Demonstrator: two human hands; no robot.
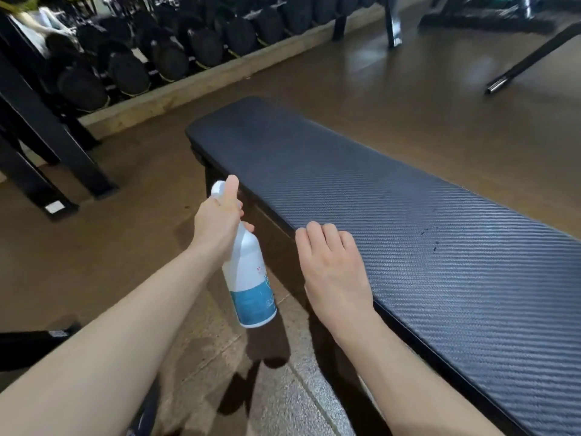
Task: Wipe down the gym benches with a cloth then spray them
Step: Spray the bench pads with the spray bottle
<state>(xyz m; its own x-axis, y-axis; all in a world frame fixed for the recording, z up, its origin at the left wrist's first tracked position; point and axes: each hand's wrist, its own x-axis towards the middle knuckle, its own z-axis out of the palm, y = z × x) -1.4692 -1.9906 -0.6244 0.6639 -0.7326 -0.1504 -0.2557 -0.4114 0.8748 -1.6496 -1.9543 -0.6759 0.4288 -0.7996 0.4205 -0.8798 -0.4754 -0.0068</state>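
A long black gym bench [377, 196] with a ribbed pad runs from the centre of the head view to the lower right. My left hand [217, 221] grips the neck of a white spray bottle [250, 278] with a blue label, held in the air just left of the bench's near edge, index finger up on the nozzle. My right hand [333, 265] hovers at the bench's near edge with fingers loosely curled, holding nothing. No cloth is in view.
A rack of black dumbbells [176, 55] lines the back left, on black angled legs [47, 136]. Another machine's black bar [531, 58] slants at the upper right. Brown rubber floor [408, 89] surrounds the bench.
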